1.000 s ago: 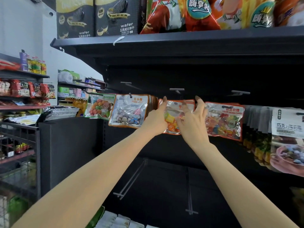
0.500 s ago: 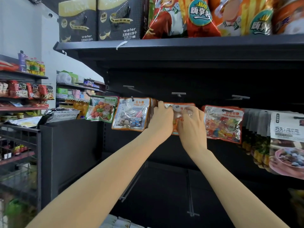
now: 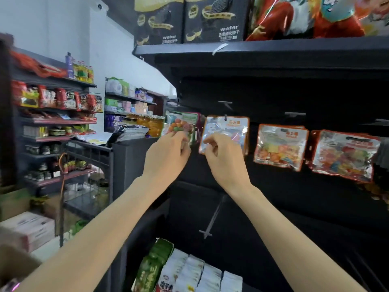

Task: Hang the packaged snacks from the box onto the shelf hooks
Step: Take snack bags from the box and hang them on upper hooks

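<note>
Nearest to you, below the silver pouch, white and green flat snack packs (image 3: 189, 272) lie stacked on the low shelf; whether that is the source box, cannot tell.

Both your hands have shifted left. Half a second ago they were together on the orange-edged clear pouch of yellow and red sweets (image 3: 281, 147); that pouch now hangs free on its hook, right of the silver pouch, with nobody touching it. Read that as one pack hung and let go.

Your left hand (image 3: 168, 154) is now just left of the silver foil pouch with orange border (image 3: 226, 131), fingers curled against the green-topped clear pouch of round coloured sweets (image 3: 182, 125). It looks like a pinch on the lower edge, but blur hides the contact, so cannot tell whether that grip is actually grasping.

Your right hand (image 3: 223, 159) has fingers curled at the silver pouch's lower left corner, apparently pinching it. That pouch hangs from a black hook (image 3: 225, 117).

Further right of the silver pouch hangs another orange-edged clear pouch (image 3: 343, 154). Above it, bare hooks (image 3: 294, 114) stick out unused.

Likely you are straightening hung packs, not hanging a new one.
</note>
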